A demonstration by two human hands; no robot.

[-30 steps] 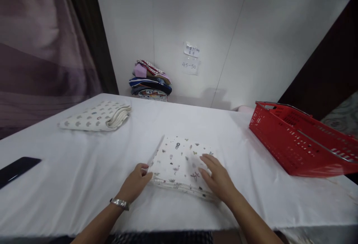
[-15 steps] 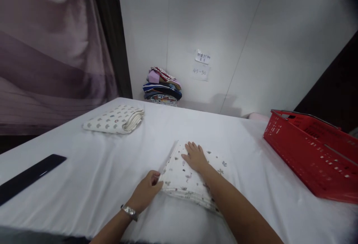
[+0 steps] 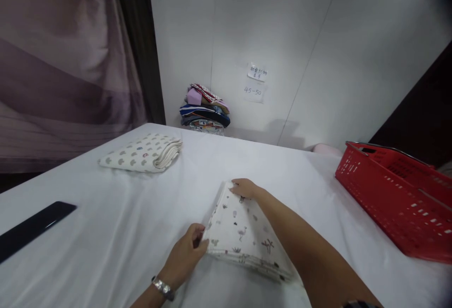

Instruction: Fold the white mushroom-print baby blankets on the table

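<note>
A folded white cloth [image 3: 236, 232] printed with flamingos and plants lies in front of me, its layers stacked along the near edge. My left hand [image 3: 189, 251], with a metal watch on the wrist, pinches the cloth's near left corner between thumb and fingers. At the far corner my right hand [image 3: 245, 189] grips the cloth's edge, fingers curled over it. My right forearm passes over the cloth's right side and hides part of it.
A second folded cloth [image 3: 141, 153] with grey motifs lies at the left of the white-covered table [image 3: 148, 218]. A dark flat object [image 3: 38, 225] rests at the left front. On the right stands a red basket [image 3: 391, 199]. Folded fabrics [image 3: 205, 108] are piled by the wall.
My right hand has gone from lying flat on the cloth to gripping its far edge. My left hand has stayed at the near left corner.
</note>
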